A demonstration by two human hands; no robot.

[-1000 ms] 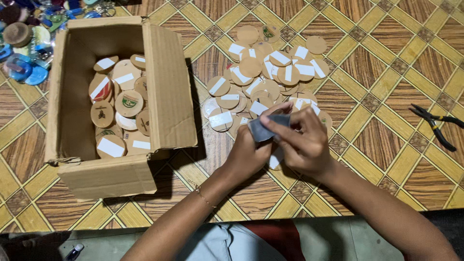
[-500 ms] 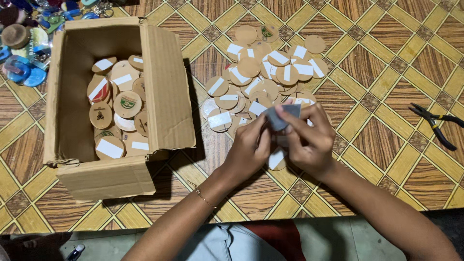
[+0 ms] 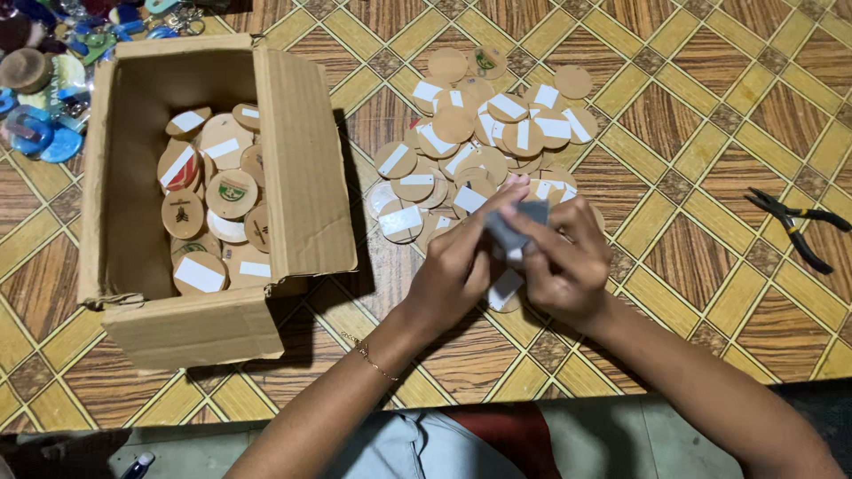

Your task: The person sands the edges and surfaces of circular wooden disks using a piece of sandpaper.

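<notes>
Biggest thing first: the patterned worktop looked the same as it did a second earlier, and so did the cardboard box on the left with its batch of round wooden discs inside. The loose pile of wooden discs beside the box hadn't shifted either, and the black pliers stayed well apart on the right edge. The jumble of coloured keychains in the top-left corner was untouched too.

What did change was down at our hands. Over that last second they lifted slightly off the near edge of the pile and drew closer together around the small grey piece, which now sat a bit higher between them. So we'd say the work was still on that one piece, not on fetching a new disc.

Grip: our left hand had fingers closed onto the grey piece from the left, and our right hand pinched it from the right, both narrow and tight. A white strip hung below, possibly a sticker backing, but it was too blurry to say for sure.
</notes>
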